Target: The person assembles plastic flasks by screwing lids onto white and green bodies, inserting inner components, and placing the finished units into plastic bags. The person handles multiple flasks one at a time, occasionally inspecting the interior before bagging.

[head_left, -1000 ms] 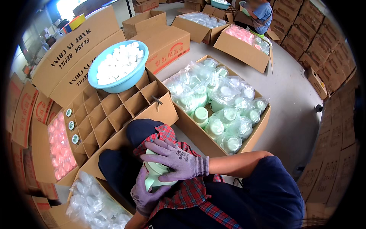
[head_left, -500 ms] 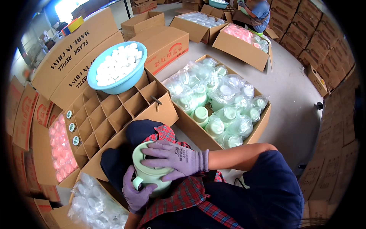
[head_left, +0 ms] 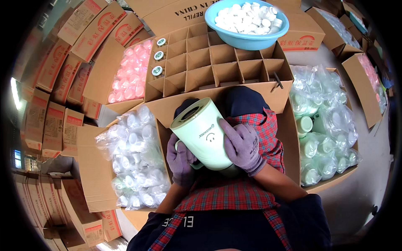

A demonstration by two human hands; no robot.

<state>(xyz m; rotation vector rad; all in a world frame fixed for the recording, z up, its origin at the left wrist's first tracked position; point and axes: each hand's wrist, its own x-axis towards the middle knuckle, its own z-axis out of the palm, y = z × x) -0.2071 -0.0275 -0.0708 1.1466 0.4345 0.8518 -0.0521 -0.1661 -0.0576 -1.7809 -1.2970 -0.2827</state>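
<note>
A mint-green handled jug [head_left: 205, 140], like a vacuum flask body, is held tilted over my lap. Its dark round opening faces the upper left, and a small smiling face is printed on its side. My left hand [head_left: 180, 161] is closed round the handle on the left. On the right, my right hand [head_left: 245, 146] grips the jug's side with the thumb along the body. Just beyond my knees stands a cardboard box with dividers [head_left: 167, 105], three green-and-white round tops [head_left: 157, 70] showing in its left column.
A blue basin [head_left: 251, 43] of white caps [head_left: 247, 19] rests on the divided box's far right. Bagged white parts [head_left: 138, 163] fill a carton at left; bagged green parts [head_left: 322, 157] fill one at right. Pink parts [head_left: 130, 73] lie far left. Stacked cartons [head_left: 54, 83] stand beyond.
My view has swung left. My right hand has moved from the jug's top to its side. The jug is now tilted, its opening uncovered; my left hand still holds the handle.
</note>
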